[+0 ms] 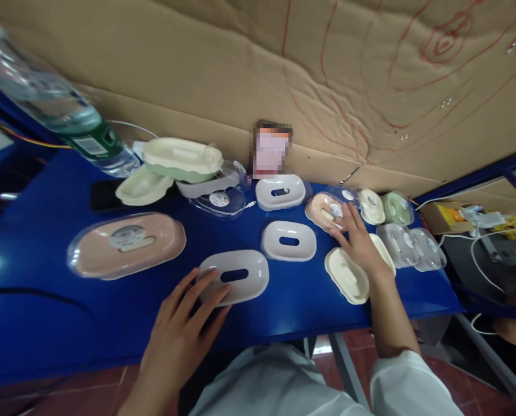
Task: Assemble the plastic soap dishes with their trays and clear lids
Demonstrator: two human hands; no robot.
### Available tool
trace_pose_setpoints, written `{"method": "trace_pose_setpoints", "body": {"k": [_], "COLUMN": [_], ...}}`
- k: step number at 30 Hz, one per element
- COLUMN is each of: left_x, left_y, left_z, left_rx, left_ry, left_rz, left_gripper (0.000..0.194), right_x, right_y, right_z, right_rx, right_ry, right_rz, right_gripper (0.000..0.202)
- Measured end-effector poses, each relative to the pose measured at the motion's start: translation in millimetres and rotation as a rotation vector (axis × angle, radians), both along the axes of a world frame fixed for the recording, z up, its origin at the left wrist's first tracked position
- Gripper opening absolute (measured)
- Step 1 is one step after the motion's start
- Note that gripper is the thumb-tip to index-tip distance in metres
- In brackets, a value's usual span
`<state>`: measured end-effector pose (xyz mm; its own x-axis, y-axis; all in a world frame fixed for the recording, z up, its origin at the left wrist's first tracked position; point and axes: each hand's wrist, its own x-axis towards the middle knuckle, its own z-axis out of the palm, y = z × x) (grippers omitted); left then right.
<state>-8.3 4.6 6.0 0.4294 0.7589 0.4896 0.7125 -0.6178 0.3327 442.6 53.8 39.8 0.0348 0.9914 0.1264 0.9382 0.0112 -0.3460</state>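
My left hand [188,315] rests with spread fingers on the near edge of a white oval soap dish [258,276] that has a dark slot in its middle. My right hand [357,237] reaches to a peach soap dish [320,212] under a clear lid; its fingers are stretched over the right side. Between my hands lies a second white slotted dish [289,226], with a third white dish [264,199] behind it. Below my right hand, a cream dish [346,277] lies partly beside another cream piece that my wrist covers.
A large peach dish with a clear lid [97,251] lies at left. Stacked cream and green dishes [184,162], a water bottle [88,130] and a phone-like blurred screen [271,151] stand along the cardboard wall [197,69]. Several lidded dishes [398,242] sit at right; another person's arm [515,335] shows beyond.
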Motion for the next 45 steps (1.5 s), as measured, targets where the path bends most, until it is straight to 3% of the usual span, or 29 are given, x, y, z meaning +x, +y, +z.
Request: {"method": "trace_pose_setpoints", "body": {"k": [12,20,26,45], "left_x": [0.7,2.2,3.9,2.9], "left_y": [-1.0,-1.6,-2.3,-2.3], "left_z": [0.7,0.5,-0.6,-3.2], "left_rx": [-0.055,-0.049,-0.029,-0.032], "left_ry": [-0.023,-0.009,-0.013,-0.017], "left_rz": [0.029,0.031,0.038,0.038], "left_gripper": [0.034,0.032,0.029,0.029], "right_x": [11.5,5.6,10.0,10.7], "right_y": [4.7,8.2,10.8,12.6], "right_z": [-3.5,8.0,2.1,0.6], "right_rx": [0.0,0.038,0.104,0.083], "right_ry": [0.0,-0.075,-0.137,-0.131], "right_rz": [0.023,0.116,0.169,0.151], "right_gripper": [0.082,0.066,0.064,0.064]}}
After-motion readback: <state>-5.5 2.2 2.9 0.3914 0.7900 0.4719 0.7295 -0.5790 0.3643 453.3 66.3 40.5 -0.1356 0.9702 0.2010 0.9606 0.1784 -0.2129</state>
